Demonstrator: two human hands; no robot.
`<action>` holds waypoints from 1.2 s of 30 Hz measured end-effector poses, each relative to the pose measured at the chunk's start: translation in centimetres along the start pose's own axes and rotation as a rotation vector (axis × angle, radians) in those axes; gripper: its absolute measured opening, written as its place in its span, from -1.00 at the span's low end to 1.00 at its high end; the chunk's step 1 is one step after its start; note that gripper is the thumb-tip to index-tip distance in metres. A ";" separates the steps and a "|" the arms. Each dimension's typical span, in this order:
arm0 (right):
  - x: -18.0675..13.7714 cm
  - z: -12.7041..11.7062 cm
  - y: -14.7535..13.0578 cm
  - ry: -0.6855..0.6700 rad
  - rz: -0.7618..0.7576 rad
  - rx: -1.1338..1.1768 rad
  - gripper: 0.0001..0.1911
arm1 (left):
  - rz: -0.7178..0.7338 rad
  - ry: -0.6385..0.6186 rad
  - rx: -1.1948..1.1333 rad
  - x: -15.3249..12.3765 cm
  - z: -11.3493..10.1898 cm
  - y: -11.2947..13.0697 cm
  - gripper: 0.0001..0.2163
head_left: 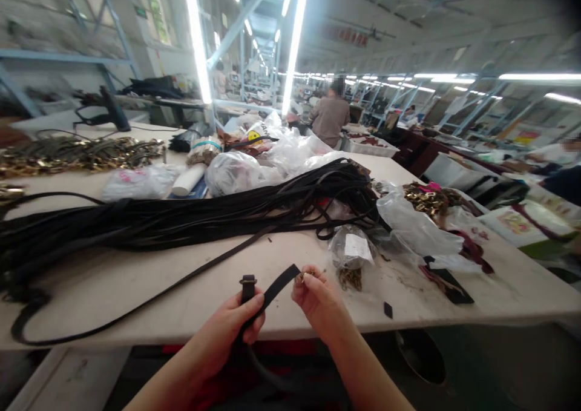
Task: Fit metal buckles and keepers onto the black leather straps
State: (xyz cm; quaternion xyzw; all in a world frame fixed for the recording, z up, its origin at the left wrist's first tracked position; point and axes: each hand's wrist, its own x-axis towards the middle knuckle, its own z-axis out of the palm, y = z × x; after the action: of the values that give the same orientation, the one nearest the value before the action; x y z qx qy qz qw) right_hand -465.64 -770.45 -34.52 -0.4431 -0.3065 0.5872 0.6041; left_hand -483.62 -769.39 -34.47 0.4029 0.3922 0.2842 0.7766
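Observation:
My left hand is closed round a black strap near the table's front edge. A metal buckle sits on a strap section standing up above that hand. The strap's free end reaches across to my right hand, whose thumb and fingers pinch small brass-coloured metal hardware at the tip. The fingers partly hide this hardware, so its exact kind is unclear. Behind both hands a long bundle of black straps lies across the table, and one strand loops forward on the left.
A clear bag of brass-coloured pieces lies right of my hands, near a small black scrap. Plastic bags and heaped metal buckles stand behind the straps. Further back is a person.

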 end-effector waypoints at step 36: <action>-2.3 2.6 -0.2 -0.443 -0.193 -0.290 -0.85 | 0.193 -0.102 0.302 -1.7 -0.9 0.4 -0.68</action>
State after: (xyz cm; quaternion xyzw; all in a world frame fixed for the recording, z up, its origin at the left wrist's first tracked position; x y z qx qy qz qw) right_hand -468.16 -772.23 -32.85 -0.3546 -0.5526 0.5595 0.5058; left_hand -485.33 -770.09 -33.82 0.5647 0.3501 0.2744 0.6952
